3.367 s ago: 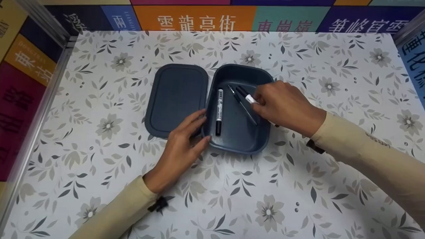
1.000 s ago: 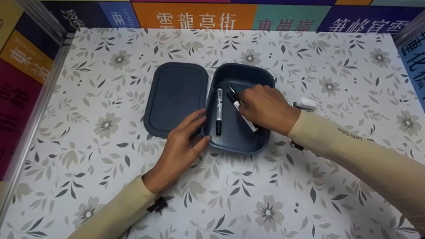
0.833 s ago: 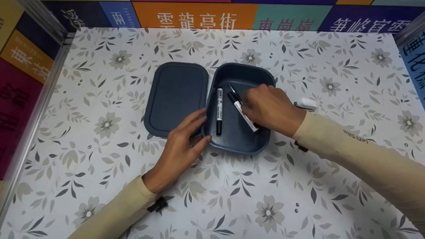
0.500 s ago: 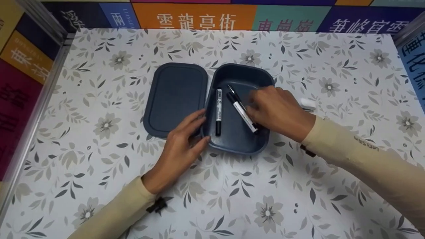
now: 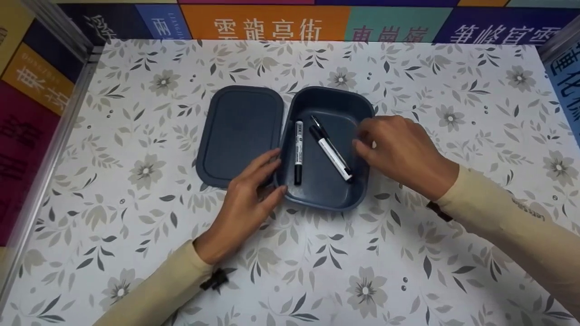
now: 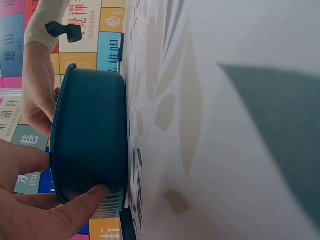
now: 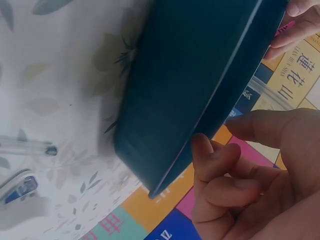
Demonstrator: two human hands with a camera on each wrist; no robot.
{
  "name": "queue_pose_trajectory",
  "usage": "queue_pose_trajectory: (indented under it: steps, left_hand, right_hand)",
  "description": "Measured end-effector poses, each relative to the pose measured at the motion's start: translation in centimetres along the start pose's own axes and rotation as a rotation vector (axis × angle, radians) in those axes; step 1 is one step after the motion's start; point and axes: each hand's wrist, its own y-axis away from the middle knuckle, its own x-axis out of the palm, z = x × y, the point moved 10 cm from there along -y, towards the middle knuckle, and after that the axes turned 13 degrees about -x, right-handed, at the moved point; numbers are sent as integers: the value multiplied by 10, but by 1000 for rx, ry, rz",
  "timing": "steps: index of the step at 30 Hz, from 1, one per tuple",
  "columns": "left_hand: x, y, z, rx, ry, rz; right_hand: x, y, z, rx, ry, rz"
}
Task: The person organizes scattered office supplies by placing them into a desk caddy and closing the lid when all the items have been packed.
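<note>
A dark blue-grey box (image 5: 324, 192) stands uncovered on the flowered tabletop. My left hand (image 5: 242, 199) rests against its left side, thumb at the near-left rim; the left wrist view shows straight fingers (image 6: 82, 205) along the outer wall. Inside, a white marker with black cap (image 5: 298, 151) lies along the left. Further right, a second black-and-white marker (image 5: 333, 156) lies slanted beside a thin pen (image 5: 316, 121) that it partly covers. My right hand (image 5: 398, 149) hovers at the right rim, loosely curled, thumb apart from the fingers, holding nothing.
The matching flat lid (image 5: 242, 133) lies just left of the box. In the right wrist view, a clear pen-like stick (image 7: 27, 146) and a white rounded object (image 7: 22, 192) with a blue-grey patch lie right of the box. Panels with printed characters (image 5: 267, 27) border the table.
My right hand has laid the second marker down beside the pen, let go and drawn right to the rim, now covering the white object. My left hand has stayed in place.
</note>
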Motion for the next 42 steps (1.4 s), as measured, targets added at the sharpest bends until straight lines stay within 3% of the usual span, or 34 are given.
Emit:
queue_pose_trajectory:
  steps: [10, 25, 42]
  left_hand:
    - [0, -1, 0, 5, 26, 7]
    - [0, 0, -1, 4, 52, 6]
    - [1, -1, 2, -25, 29, 26]
  right_hand:
    - [-14, 20, -18, 57, 28, -59]
    - [-14, 49, -44, 91, 30, -65]
    - [11, 77, -75, 160, -2, -12]
